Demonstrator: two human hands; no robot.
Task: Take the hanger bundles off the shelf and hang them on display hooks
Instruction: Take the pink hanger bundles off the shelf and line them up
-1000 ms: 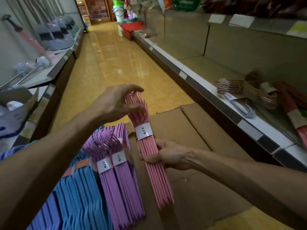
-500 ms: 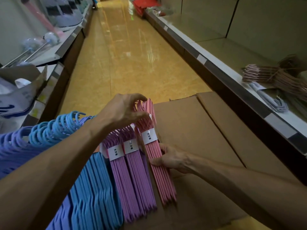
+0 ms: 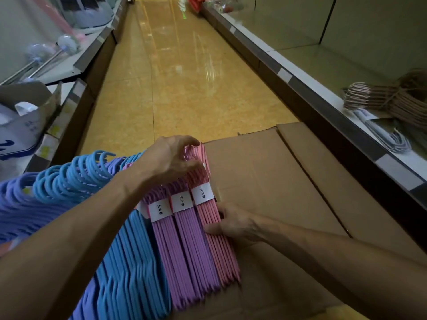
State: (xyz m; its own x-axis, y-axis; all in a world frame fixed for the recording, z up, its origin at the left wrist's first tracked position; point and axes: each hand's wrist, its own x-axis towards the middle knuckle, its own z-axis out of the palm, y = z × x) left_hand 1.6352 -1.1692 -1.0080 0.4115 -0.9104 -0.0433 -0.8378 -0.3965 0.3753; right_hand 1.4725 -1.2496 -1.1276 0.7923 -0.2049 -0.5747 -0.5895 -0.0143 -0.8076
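Note:
A pink hanger bundle (image 3: 219,248) with a white paper band lies on a cardboard box (image 3: 277,192), pressed against two purple bundles (image 3: 184,250). My left hand (image 3: 171,158) grips the hook end of the pink bundle from above. My right hand (image 3: 233,222) holds the bundle's right side at its middle, thumb on top. Left of the purple bundles lie blue hanger bundles (image 3: 129,269) and lilac-blue ones (image 3: 18,204).
On the right a shelf (image 3: 323,65) holds brown hanger bundles (image 3: 392,100) and a white-grey bundle (image 3: 388,137). Left shelving (image 3: 76,65) carries mops and a carton. The yellow aisle floor (image 3: 180,77) runs ahead between them.
Both hands brought the pink bundle down and left, from lifted above the box to lying beside the purple bundles. The view tilted downward.

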